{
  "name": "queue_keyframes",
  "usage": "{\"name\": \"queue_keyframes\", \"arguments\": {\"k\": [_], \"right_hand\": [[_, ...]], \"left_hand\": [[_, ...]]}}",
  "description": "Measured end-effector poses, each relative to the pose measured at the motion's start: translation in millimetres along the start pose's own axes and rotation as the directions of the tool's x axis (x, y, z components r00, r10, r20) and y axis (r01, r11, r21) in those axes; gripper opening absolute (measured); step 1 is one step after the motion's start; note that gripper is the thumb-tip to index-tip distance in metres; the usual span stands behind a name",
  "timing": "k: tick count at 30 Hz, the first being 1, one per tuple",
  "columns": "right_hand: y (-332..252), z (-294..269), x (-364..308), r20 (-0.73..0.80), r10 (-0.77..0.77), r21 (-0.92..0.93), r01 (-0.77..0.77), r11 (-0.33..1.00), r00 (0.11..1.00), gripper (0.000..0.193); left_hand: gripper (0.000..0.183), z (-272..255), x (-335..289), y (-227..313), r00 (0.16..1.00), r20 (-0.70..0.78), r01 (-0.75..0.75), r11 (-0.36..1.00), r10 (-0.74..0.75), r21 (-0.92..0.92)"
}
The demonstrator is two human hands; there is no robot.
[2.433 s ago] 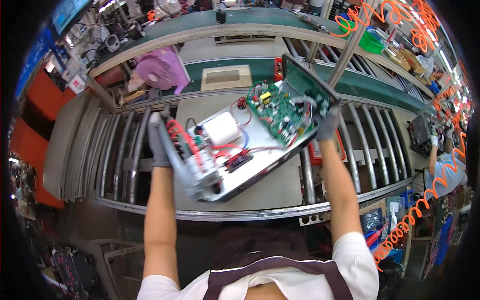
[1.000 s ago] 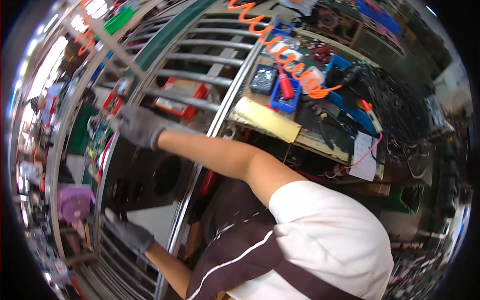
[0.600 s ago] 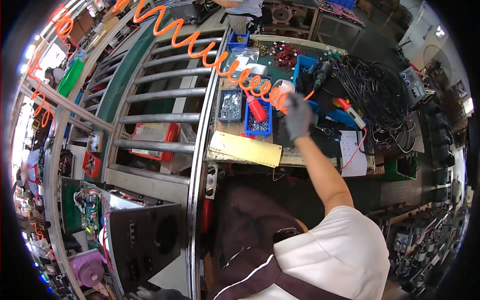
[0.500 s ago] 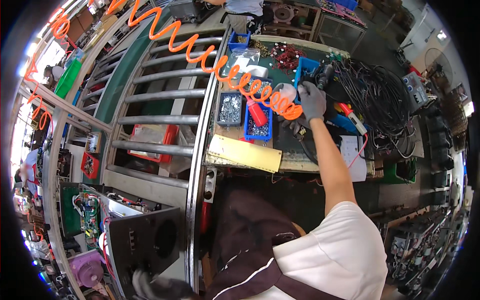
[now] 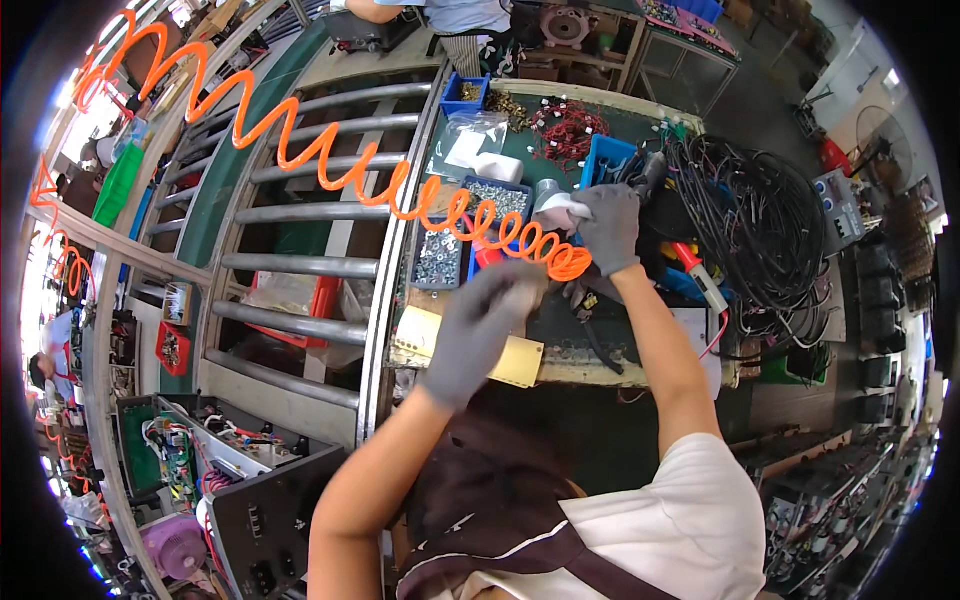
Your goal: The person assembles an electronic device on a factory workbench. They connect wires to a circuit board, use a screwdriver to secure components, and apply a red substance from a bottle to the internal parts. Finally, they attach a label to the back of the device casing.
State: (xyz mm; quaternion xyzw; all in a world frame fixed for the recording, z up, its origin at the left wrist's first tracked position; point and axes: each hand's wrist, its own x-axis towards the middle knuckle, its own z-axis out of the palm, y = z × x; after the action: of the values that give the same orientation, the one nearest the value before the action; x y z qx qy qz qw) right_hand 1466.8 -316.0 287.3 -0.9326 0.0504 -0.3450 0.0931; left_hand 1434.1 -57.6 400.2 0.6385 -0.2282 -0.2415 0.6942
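My right hand [image 5: 610, 225], in a grey glove, is closed at the blue bin [image 5: 606, 160]. A whitish piece [image 5: 568, 206] shows at its fingertips; its kind is unclear. Beside them hangs the lower end of an orange coiled hose [image 5: 570, 262]. My left hand [image 5: 478, 325], gloved in grey too, is over the near side of the bench, its fingers smeared by motion. Under it lies a yellow sheet [image 5: 518, 362]. Just beyond it, a red object [image 5: 487, 254] is partly hidden by the hose, near the tray of small metal parts [image 5: 438, 262].
A heap of black cables [image 5: 750, 200] covers the bench's right side, with a red-and-white tool [image 5: 700, 275] before it. Left of the bench runs a roller conveyor [image 5: 300, 263]. An opened dark equipment case [image 5: 270, 510] stands at lower left. Another person [image 5: 468, 15] sits beyond the bench.
My left hand has swung up from beside the dark case to the bench's near side. My right hand stays by the blue bin, the whitish piece now at its fingertips.
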Motion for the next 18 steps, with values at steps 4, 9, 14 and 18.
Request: {"name": "queue_keyframes", "arguments": {"k": [4,9,14,18], "right_hand": [[-8,-16,-24,-0.090,0.033,0.146,-0.020,0.989,0.995,0.031],[-35,-33,-77,-0.081,-0.026,0.160,0.039,0.986,0.996,0.044],[-61,-56,-104,0.122,-0.183,0.242,0.150,0.959,0.976,0.055],[-51,-62,-108,0.083,0.155,0.623,-0.172,0.763,0.984,0.059]], "left_hand": [[0.022,15,80,-56,0.967,-0.038,0.180,0.780,-0.252,-0.599],[0.022,35,89,-101,0.830,0.128,0.467,0.549,-0.543,-0.693],[0.020,36,90,-131,0.802,0.036,0.411,0.507,-0.596,-0.757],[0.019,24,77,-135,0.815,0.013,0.403,0.552,-0.579,-0.730]]}}
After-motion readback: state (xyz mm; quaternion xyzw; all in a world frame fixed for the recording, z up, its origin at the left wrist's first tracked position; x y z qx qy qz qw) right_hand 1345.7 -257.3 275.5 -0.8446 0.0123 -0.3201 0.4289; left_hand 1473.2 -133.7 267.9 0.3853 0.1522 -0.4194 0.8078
